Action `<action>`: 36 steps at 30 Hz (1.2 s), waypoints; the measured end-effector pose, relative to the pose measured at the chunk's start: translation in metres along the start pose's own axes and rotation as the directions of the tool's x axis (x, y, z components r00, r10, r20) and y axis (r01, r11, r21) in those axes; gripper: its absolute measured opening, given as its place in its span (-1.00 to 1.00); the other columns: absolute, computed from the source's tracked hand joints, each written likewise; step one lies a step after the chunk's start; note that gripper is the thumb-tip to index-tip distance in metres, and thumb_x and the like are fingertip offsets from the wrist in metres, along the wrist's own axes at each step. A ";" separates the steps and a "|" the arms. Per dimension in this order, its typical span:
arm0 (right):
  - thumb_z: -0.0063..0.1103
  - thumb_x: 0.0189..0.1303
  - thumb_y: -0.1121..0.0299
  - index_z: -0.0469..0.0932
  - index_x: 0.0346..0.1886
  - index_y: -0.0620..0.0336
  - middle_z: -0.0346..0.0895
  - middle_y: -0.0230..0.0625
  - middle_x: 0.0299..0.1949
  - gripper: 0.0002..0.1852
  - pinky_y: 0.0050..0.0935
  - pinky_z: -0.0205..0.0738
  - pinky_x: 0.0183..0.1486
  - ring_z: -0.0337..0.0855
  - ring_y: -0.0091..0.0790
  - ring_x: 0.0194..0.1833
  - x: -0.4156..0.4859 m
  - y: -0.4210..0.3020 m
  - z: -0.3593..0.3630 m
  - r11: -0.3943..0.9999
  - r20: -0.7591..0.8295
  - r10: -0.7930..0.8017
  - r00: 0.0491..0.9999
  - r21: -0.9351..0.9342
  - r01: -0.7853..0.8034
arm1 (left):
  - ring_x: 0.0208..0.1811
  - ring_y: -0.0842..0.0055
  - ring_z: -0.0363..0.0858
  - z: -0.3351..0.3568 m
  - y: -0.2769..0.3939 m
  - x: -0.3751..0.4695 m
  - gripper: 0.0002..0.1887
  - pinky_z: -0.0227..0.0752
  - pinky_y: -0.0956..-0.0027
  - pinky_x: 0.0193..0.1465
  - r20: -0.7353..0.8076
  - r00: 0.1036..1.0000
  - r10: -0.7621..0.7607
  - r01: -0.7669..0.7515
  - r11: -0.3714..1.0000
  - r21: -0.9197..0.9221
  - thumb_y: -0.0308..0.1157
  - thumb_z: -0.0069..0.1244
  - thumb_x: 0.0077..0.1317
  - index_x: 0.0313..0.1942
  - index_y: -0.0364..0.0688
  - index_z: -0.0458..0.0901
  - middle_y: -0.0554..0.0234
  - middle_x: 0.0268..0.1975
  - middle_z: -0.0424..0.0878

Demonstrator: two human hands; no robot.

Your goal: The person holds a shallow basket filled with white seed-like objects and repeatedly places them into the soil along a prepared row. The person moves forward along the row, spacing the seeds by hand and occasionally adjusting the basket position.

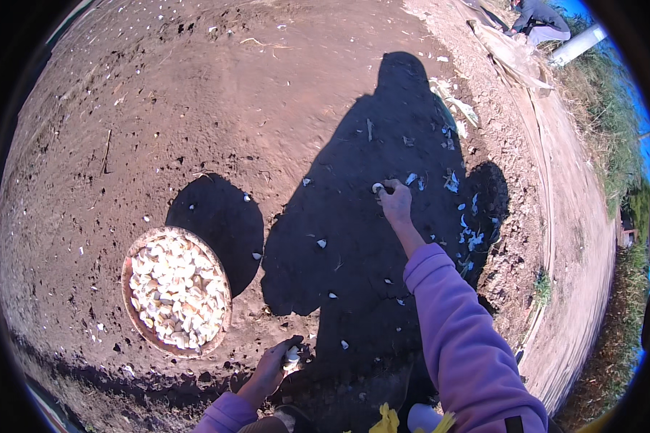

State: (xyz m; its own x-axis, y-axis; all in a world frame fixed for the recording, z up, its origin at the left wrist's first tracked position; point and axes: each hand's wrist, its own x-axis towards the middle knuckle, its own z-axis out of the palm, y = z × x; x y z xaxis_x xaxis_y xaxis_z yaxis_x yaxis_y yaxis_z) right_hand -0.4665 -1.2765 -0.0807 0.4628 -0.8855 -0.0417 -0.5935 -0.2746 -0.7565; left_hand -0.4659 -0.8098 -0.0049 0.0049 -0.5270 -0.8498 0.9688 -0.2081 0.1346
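Pinched between the fingertips of my right hand (396,204) is a white clove (377,187), which looks like garlic, just above the shaded soil. My left hand (271,369) is lower in the view, its fingers curled around several pale cloves (292,357). To the left of that hand stands a round basket (131,319) full of whitish cloves (176,292). Single cloves lie scattered on the soil, one (322,243) between the basket and my right hand.
Papery peelings (471,235) litter the shaded soil at right. Dry leaves (457,105) lie beyond my right hand. A crumbly soil ridge runs along the right, with pale sheeting (512,54) farther off. Another person (540,21) crouches at the top right near a white post (578,45).
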 end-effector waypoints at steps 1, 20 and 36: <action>0.36 0.14 0.39 0.67 -0.16 0.37 0.72 -0.05 -0.36 -0.74 -0.27 0.58 -0.19 0.76 -0.16 -0.33 0.016 0.000 0.005 0.999 -0.025 -0.031 0.999 -0.017 0.030 | -0.06 0.36 0.69 -0.002 0.001 -0.003 -0.63 0.60 0.21 -0.04 -0.022 1.000 -0.010 0.010 1.000 -0.019 -0.30 -0.18 0.53 0.20 -0.30 0.53 0.13 -0.04 0.66; 0.20 0.21 0.47 0.58 -0.16 0.26 0.58 -0.02 -0.12 -0.85 -0.04 0.54 0.01 0.65 0.10 -0.08 0.044 -0.031 0.035 0.819 0.145 -0.328 0.934 -0.449 0.357 | 0.17 0.17 0.60 -0.044 -0.009 0.008 -0.58 0.52 0.07 0.21 0.013 0.998 0.059 -0.056 0.990 -0.133 -0.31 -0.14 0.51 0.28 -0.29 0.45 0.04 0.12 0.60; 0.25 0.16 0.49 0.64 -0.21 0.29 0.63 -0.12 -0.21 -0.86 -0.26 0.55 -0.10 0.68 -0.05 -0.18 -0.173 -0.111 0.020 0.909 0.666 -0.407 0.625 0.229 0.348 | 0.44 0.19 0.31 -0.010 0.041 -0.004 -0.50 0.22 0.02 0.50 0.171 0.960 0.224 -0.125 0.883 -0.453 -0.22 -0.21 0.53 0.42 -0.15 0.27 0.01 0.38 0.37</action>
State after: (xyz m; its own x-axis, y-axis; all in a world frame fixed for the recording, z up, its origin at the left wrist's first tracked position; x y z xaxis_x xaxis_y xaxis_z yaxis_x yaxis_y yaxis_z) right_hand -0.4673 -1.0858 -0.0025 0.9694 -0.1924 -0.1526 -0.2278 -0.4723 -0.8515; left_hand -0.4240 -0.8081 -0.0007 0.1788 -0.6932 -0.6982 0.9669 0.2551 -0.0056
